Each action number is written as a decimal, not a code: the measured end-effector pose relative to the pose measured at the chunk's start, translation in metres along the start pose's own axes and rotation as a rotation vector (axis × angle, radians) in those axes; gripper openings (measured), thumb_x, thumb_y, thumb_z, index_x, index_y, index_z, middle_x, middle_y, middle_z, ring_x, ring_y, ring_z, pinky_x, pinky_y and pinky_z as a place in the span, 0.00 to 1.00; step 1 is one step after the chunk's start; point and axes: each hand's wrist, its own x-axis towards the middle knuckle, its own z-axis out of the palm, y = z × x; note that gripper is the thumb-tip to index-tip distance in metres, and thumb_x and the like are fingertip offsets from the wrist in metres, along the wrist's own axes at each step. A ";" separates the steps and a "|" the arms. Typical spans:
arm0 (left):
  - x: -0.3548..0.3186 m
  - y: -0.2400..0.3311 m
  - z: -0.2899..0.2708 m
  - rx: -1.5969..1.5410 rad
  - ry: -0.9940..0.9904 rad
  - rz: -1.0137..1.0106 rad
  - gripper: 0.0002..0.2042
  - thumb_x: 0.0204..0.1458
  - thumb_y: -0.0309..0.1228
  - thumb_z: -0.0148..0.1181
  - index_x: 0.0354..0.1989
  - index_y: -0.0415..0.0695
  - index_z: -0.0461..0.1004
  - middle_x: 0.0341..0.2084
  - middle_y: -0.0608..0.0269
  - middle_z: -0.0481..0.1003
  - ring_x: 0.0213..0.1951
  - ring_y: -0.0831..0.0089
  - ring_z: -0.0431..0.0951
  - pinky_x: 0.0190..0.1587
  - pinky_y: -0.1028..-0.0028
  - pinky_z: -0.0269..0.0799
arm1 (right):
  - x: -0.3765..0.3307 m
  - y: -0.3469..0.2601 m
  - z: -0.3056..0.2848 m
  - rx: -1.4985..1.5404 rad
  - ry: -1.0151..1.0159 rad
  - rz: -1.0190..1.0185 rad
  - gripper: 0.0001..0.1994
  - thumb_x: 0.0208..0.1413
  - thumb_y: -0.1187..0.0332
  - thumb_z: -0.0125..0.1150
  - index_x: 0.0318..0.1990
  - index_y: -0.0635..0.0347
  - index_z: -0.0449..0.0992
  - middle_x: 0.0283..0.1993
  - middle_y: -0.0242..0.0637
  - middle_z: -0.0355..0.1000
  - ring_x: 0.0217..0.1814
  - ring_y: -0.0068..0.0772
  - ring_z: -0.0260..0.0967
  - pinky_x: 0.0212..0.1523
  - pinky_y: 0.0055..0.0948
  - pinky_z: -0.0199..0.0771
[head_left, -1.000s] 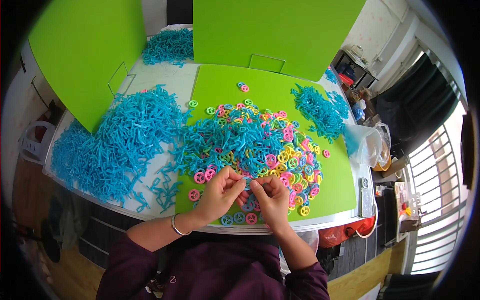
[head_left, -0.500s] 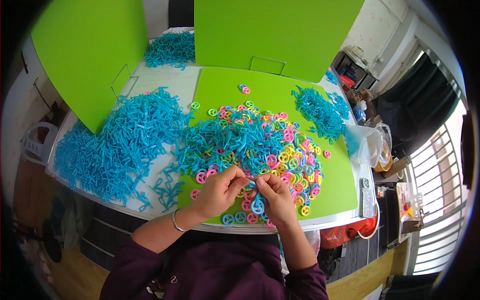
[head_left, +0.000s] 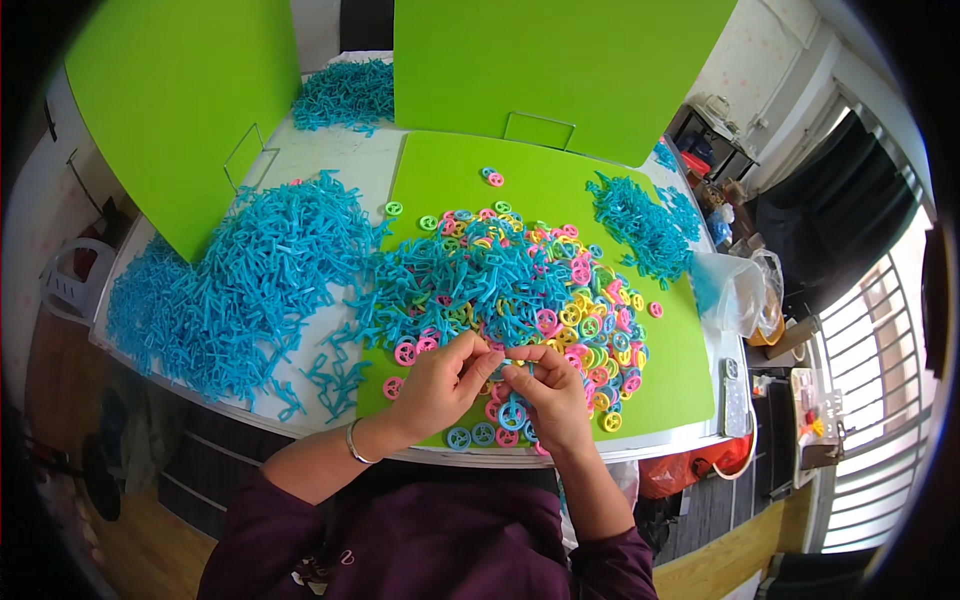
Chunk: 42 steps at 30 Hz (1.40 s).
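Note:
My left hand point(head_left: 438, 388) and my right hand point(head_left: 556, 404) meet in front of the pile, thumbs and forefingers pinched at a small blue plastic piece point(head_left: 504, 368). The fingers cover most of that piece. Just beneath the fingertips is a light blue spoked wheel point(head_left: 512, 415); whether it is joined to the piece I cannot tell. Beyond my hands spreads a heap of small pink, yellow, green and blue wheels point(head_left: 590, 325). Loose blue plastic pieces point(head_left: 470, 275) lie over its left and middle part.
A large mound of blue pieces point(head_left: 270, 270) covers the left of the table, with smaller piles point(head_left: 345, 95) at the back and right point(head_left: 645, 225). Upright green boards point(head_left: 560, 70) stand behind the green mat point(head_left: 670, 380). A phone point(head_left: 735, 395) lies at the right edge.
My fingertips have shifted slightly around the small blue piece, and my right thumb and forefinger sit differently. The view has moved a little; the piles look the same.

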 end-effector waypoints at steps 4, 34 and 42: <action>0.003 0.010 -0.007 -0.042 -0.031 0.006 0.06 0.59 0.30 0.56 0.33 0.40 0.71 0.18 0.66 0.73 0.21 0.83 0.73 0.22 0.81 0.65 | -0.008 -0.006 -0.014 -0.044 -0.014 0.000 0.11 0.58 0.75 0.57 0.48 0.66 0.71 0.32 0.35 0.76 0.33 0.21 0.74 0.34 0.20 0.73; 0.016 0.004 -0.039 0.566 -0.204 0.108 0.10 0.40 0.33 0.70 0.29 0.47 0.77 0.28 0.65 0.72 0.36 0.63 0.73 0.41 0.66 0.69 | 0.048 -0.018 0.000 -1.543 0.099 -0.789 0.11 0.47 0.68 0.67 0.38 0.59 0.77 0.33 0.39 0.69 0.37 0.43 0.67 0.38 0.39 0.68; 0.006 -0.004 -0.047 0.606 -0.489 0.112 0.13 0.40 0.37 0.70 0.34 0.48 0.79 0.38 0.63 0.70 0.49 0.64 0.68 0.51 0.67 0.65 | 0.036 -0.031 0.003 -0.956 0.143 -0.280 0.10 0.52 0.70 0.65 0.41 0.61 0.75 0.33 0.33 0.74 0.35 0.27 0.69 0.39 0.26 0.69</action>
